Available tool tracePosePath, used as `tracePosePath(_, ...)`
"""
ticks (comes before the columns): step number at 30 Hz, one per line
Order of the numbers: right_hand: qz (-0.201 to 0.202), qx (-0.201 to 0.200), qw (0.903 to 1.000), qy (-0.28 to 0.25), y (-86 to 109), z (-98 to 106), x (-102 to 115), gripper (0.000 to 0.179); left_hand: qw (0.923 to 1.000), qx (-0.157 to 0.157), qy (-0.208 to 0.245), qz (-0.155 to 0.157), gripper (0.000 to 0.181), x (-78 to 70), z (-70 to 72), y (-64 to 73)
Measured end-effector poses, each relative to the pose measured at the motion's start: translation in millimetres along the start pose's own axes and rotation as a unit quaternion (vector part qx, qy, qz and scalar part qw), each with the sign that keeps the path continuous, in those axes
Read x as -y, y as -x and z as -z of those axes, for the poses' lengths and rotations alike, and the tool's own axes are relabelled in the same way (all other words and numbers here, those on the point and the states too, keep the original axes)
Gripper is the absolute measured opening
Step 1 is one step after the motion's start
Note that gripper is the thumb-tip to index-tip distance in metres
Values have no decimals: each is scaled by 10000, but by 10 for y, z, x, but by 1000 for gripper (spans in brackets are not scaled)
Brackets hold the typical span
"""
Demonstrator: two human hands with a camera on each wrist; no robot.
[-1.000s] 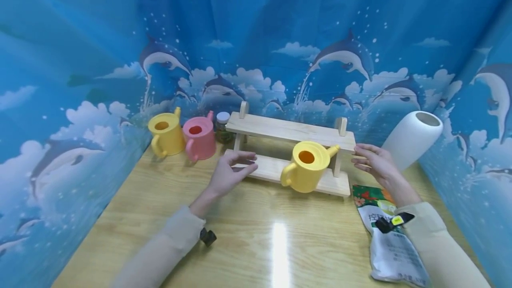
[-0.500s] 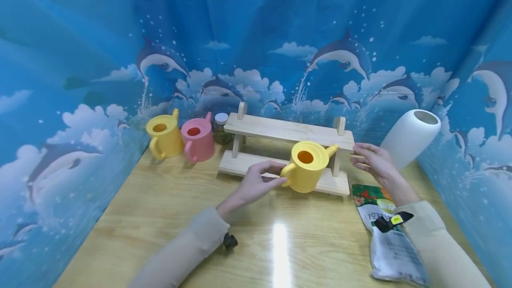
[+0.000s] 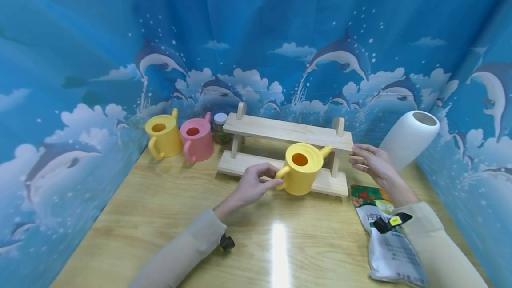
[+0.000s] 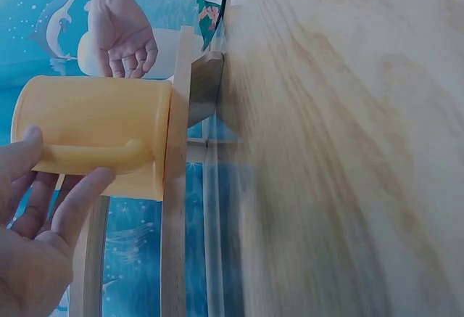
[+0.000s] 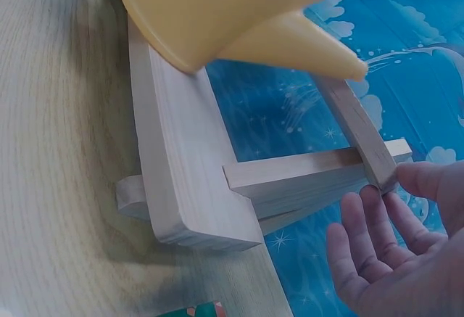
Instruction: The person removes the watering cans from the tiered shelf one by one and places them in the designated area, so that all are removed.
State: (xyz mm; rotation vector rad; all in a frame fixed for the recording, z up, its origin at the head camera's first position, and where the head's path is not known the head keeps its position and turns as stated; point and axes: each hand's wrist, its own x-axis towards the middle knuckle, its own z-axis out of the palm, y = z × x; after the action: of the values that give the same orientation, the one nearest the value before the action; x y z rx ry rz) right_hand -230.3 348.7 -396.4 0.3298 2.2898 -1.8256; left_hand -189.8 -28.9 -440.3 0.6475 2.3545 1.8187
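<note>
A yellow toy watering can [image 3: 302, 179] stands on the lower tier of a two-tier wooden shelf [image 3: 286, 129], with its spout to the right. My left hand [image 3: 253, 185] holds it by the handle, thumb and fingers on either side in the left wrist view. At the right end of the upper tier, my right hand [image 3: 372, 162] pinches the board's corner; the right wrist view shows thumb and fingertips around that board end [image 5: 383, 172]. The can's spout [image 5: 312, 48] points past the shelf leg there.
Another yellow watering can [image 3: 166, 139], a pink watering can [image 3: 200, 141] and a small white-lidded jar [image 3: 221, 132] stand left of the shelf. On the right are a tilted white vase [image 3: 408, 141] and a printed bag [image 3: 394, 252]. A dolphin-print curtain [image 3: 256, 34] surrounds the table.
My left hand has come right to the watering can's handle and taken hold of it. The can has shifted slightly left along the lower tier. My right hand stays at the shelf end.
</note>
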Motion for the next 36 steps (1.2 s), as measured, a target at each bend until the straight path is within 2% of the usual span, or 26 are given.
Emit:
tracePosePath(3, -6, -11, 10000, 53, 8, -5, 5, 76, 9999, -110, 67, 85, 22, 4, 77, 76)
tracePosePath(6, 9, -6, 10000, 70, 12, 3, 7, 77, 9994, -264, 145, 195, 24, -8, 189, 167)
tracePosePath(11, 63, 14, 10000, 34, 14, 10, 10, 73, 9971, -675, 102, 347, 27, -48, 442, 372)
tracePosePath(15, 63, 8, 10000, 30, 10, 9, 9, 66, 9928, -1070, 74, 541, 28, -76, 672, 587)
tracePosePath(20, 75, -7, 10000, 46, 12, 4, 8, 58, 9844, -1552, -136, 816, 26, -80, 971, 892)
tracePosePath(26, 58, 32, 10000, 20, 12, 10, 21, 55, 9730, -2205, -253, 639, 26, -50, 1298, 1256)
tracePosePath(29, 38, 6, 9999, 117, 8, 7, 32, 62, 9658, -2508, -218, 621, 25, -16, 1432, 1420)
tracePosePath(32, -2, -26, 9998, 174, 6, -2, 42, 71, 9594, -2747, 37, 642, 22, 10, 1552, 1562)
tracePosePath(36, -35, 28, 9999, 149, 11, -2, 38, 75, 9508, -3014, 436, 577, 21, 60, 1722, 1732)
